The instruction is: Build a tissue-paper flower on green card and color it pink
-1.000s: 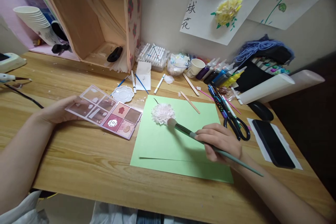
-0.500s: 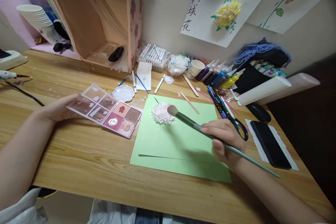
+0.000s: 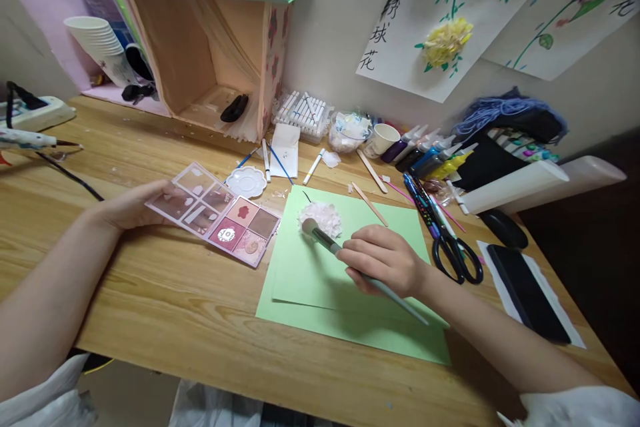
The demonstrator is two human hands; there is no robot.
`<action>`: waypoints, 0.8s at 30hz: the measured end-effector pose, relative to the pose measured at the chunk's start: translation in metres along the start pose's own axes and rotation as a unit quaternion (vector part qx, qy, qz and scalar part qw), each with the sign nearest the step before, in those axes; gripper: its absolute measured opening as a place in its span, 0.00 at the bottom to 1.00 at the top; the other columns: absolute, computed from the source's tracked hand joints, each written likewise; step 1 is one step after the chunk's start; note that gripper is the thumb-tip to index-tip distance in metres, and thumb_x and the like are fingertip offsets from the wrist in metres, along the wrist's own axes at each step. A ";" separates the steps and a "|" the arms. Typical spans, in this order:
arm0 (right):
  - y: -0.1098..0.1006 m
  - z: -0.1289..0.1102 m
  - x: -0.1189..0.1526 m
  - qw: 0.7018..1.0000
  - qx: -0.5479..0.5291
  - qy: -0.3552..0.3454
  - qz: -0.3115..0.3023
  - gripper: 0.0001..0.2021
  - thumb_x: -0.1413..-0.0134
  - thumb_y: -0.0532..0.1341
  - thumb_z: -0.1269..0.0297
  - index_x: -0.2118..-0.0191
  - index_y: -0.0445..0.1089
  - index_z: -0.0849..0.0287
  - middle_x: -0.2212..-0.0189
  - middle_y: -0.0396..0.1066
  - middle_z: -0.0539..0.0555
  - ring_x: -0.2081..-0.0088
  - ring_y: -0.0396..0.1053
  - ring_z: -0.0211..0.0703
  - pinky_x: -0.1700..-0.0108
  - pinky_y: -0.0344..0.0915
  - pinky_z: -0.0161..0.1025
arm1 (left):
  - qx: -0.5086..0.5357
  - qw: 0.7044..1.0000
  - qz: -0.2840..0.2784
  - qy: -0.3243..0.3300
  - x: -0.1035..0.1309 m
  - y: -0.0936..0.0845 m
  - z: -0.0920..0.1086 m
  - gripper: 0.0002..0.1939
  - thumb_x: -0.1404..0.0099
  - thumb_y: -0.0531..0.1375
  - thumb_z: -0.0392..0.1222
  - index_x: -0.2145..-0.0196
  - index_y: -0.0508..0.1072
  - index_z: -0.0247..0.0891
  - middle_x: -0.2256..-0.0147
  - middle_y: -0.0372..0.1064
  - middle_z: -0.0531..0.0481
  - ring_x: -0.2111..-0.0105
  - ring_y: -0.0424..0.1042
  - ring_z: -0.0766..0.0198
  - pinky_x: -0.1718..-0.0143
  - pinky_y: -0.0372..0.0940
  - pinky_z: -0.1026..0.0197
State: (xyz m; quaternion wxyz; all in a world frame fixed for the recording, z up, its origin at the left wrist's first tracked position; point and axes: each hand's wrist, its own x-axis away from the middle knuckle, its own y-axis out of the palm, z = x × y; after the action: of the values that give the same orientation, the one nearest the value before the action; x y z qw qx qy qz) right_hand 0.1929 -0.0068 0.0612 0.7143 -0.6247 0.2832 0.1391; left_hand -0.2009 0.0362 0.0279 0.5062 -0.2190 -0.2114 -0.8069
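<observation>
My right hand is closed around the grey-green handle of a makeup brush. The bristles lie over the lower left part of a pale pink ruffled flower; whether they press on it I cannot tell. Beneath the flower are green paper sheets. On the left, my left hand grips the clear lid end of an opened makeup palette, its fingers seen through the lid. Four-pan colours in pink, red and brown show on its right half, beside the paper's left edge.
A white paint palette, markers and wooden sticks lie behind the paper. Scissors and a phone are on the right. A glue gun with its cord lies far left. A cardboard box shelf stands at the back.
My right hand has moved left with the brush, bringing the bristles from the flower's right side to its lower left. My left hand keeps its hold on the palette. The camera view has shifted slightly.
</observation>
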 end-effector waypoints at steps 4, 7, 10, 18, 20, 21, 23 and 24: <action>0.002 0.012 -0.011 0.994 -0.038 0.095 0.034 0.06 0.43 0.53 0.71 0.63 0.66 0.59 0.76 0.71 0.53 0.74 0.65 0.41 0.70 0.65 0.38 | 0.016 0.999 -0.034 0.002 0.001 0.001 0.001 0.32 0.45 0.50 0.45 0.44 0.62 0.25 0.62 0.76 0.43 0.56 0.72 0.48 0.52 0.65 0.55; 0.004 0.025 -0.013 0.968 -0.087 0.230 0.055 0.07 0.41 0.52 0.70 0.66 0.67 0.57 0.75 0.70 0.52 0.73 0.65 0.40 0.69 0.63 0.38 | 0.010 0.999 -0.049 0.001 0.002 0.004 0.004 0.31 0.44 0.49 0.46 0.46 0.64 0.24 0.63 0.76 0.43 0.56 0.72 0.49 0.52 0.64 0.55; 0.006 0.036 -0.008 0.921 -0.127 0.355 0.095 0.11 0.38 0.51 0.64 0.68 0.68 0.58 0.74 0.69 0.52 0.71 0.68 0.41 0.66 0.64 0.39 | -0.023 0.998 -0.056 -0.004 0.004 0.007 0.006 0.30 0.43 0.47 0.46 0.49 0.67 0.24 0.66 0.77 0.43 0.55 0.71 0.49 0.51 0.63 0.54; 0.008 0.049 0.011 0.857 -0.165 0.458 0.169 0.14 0.38 0.52 0.58 0.69 0.69 0.57 0.75 0.68 0.50 0.72 0.68 0.39 0.68 0.64 0.36 | -0.043 0.998 -0.047 -0.011 0.008 0.015 0.013 0.31 0.46 0.46 0.47 0.52 0.69 0.25 0.67 0.77 0.42 0.56 0.72 0.49 0.52 0.63 0.54; 0.008 0.049 0.018 0.845 -0.161 0.468 0.202 0.14 0.38 0.52 0.58 0.70 0.69 0.58 0.76 0.68 0.50 0.73 0.68 0.38 0.69 0.64 0.36 | -0.031 0.998 -0.054 -0.011 0.008 0.014 0.012 0.30 0.46 0.46 0.47 0.51 0.69 0.24 0.68 0.77 0.43 0.57 0.72 0.50 0.52 0.63 0.54; 0.009 0.050 0.021 0.838 -0.155 0.472 0.223 0.14 0.38 0.52 0.58 0.71 0.68 0.58 0.77 0.67 0.49 0.74 0.67 0.38 0.69 0.64 0.36 | -0.022 0.998 -0.057 -0.009 0.008 0.013 0.011 0.30 0.45 0.47 0.47 0.51 0.69 0.24 0.68 0.77 0.43 0.57 0.72 0.50 0.51 0.62 0.54; 0.010 0.049 0.026 0.825 -0.144 0.478 0.265 0.15 0.39 0.52 0.58 0.72 0.68 0.58 0.78 0.66 0.49 0.75 0.67 0.37 0.70 0.65 0.36 | -0.005 0.998 -0.060 -0.007 0.007 0.011 0.010 0.29 0.44 0.48 0.46 0.50 0.68 0.24 0.68 0.77 0.44 0.57 0.72 0.50 0.51 0.62 0.54; 0.011 0.048 0.027 0.822 -0.145 0.476 0.278 0.15 0.39 0.52 0.58 0.72 0.68 0.58 0.78 0.66 0.49 0.75 0.67 0.37 0.71 0.65 0.36 | 0.002 0.998 -0.061 -0.005 0.007 0.009 0.008 0.29 0.44 0.48 0.46 0.50 0.68 0.25 0.67 0.77 0.44 0.57 0.72 0.50 0.51 0.62 0.54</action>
State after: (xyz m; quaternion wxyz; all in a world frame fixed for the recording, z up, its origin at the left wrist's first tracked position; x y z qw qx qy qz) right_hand 0.2197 0.0372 0.0396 0.3230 -0.6042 0.7262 0.0559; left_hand -0.1937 0.0324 0.0396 0.4557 -0.2088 -0.2290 -0.8344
